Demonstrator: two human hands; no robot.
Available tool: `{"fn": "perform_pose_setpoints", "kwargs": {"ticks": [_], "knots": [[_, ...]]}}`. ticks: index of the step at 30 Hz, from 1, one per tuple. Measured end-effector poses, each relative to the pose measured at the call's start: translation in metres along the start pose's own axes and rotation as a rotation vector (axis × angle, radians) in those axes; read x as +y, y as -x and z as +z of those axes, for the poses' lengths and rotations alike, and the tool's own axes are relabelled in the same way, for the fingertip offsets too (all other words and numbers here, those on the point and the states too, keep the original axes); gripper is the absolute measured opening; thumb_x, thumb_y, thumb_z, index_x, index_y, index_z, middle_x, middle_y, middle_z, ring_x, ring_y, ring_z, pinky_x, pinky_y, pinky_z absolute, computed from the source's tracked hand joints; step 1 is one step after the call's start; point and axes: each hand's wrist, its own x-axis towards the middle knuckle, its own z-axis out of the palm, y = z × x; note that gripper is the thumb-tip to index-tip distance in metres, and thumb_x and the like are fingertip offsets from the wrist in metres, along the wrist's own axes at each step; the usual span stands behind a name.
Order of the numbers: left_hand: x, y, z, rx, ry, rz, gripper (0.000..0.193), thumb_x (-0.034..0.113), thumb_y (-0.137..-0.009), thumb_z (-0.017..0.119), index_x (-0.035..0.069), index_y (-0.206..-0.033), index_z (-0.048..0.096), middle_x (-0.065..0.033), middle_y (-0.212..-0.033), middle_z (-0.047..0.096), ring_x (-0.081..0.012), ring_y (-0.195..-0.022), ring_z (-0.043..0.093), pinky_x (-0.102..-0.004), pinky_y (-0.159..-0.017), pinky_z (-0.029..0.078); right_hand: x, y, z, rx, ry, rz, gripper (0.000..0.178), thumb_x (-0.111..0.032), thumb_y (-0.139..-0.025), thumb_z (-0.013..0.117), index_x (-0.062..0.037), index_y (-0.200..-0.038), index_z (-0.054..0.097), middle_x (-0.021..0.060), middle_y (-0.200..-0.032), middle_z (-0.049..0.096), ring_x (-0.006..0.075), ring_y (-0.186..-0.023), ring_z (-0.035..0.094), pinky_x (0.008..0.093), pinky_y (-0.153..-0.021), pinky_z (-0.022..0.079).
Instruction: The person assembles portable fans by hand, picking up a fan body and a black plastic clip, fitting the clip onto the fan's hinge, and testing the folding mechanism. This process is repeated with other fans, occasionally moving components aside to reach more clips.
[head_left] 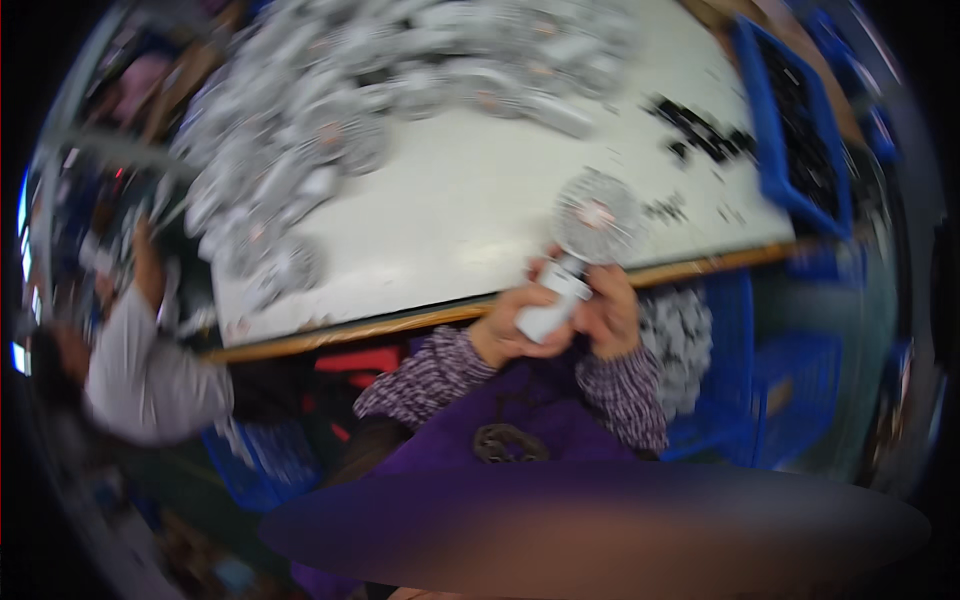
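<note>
A white handheld fan (548,312) with a round wire-like grille is held at the table's near edge, its head tilted up and away from me. My left hand (515,318) is closed around the handle from the left. At the neck, just below the grille, my right hand (608,308) grips from the right with bent fingers. Motion blur hides the exact finger contacts. Beyond the hands, many similar white fans (335,135) lie heaped over the far and left parts of the white table (440,220). Small black parts (705,130) are scattered to the right of the held fan.
A blue tray (765,125) of black parts sits on the table's right side. Below the edge at right, a blue crate (735,340) stands by a mass of pale grey parts (678,340). Another person (150,370) works at left, near a blue crate (262,465).
</note>
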Motion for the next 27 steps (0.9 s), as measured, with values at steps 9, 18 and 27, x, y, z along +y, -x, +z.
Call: {"fn": "perform_pose_setpoints", "kwargs": {"ticks": [9, 18, 27], "knots": [[0.002, 0.011, 0.052, 0.305, -0.758, 0.052, 0.029, 0.024, -0.090, 0.056, -0.004, -0.095, 0.061, -0.0118, -0.074, 0.064, -0.0153, -0.055, 0.061, -0.0244, -0.040, 0.044, -0.004, 0.054, -0.021, 0.058, 0.067, -0.192, 0.048, -0.031, -0.094, 0.049, -0.0015, -0.131, 0.040, 0.0163, -0.127, 0.050, 0.0332, -0.112, 0.052, 0.0493, -0.101, 0.036], [0.107, 0.288, 0.045, 2.088, -1.816, 1.019, 0.031, 0.009, -0.076, 0.062, 0.001, -0.106, 0.060, -0.0118, -0.099, 0.064, -0.0241, -0.094, 0.061, -0.0349, -0.083, 0.048, -0.081, 0.221, -0.271, 0.836, 0.259, -0.097, 0.042, -0.031, -0.092, 0.051, 0.0023, -0.117, 0.050, 0.0152, -0.108, 0.054, 0.0249, -0.097, 0.055, 0.0300, -0.065, 0.050], [0.125, 0.279, 0.044, 2.060, -2.277, -0.082, 0.054, 0.026, -0.063, 0.070, 0.010, -0.113, 0.056, -0.0168, -0.096, 0.055, -0.0323, -0.096, 0.053, -0.0426, -0.081, 0.046, -0.031, 0.245, -0.365, 1.627, 0.172, -0.060, 0.052, -0.021, -0.091, 0.055, 0.0015, -0.135, 0.039, 0.0171, -0.132, 0.045, 0.0297, -0.108, 0.054, 0.0334, -0.082, 0.052]]}}
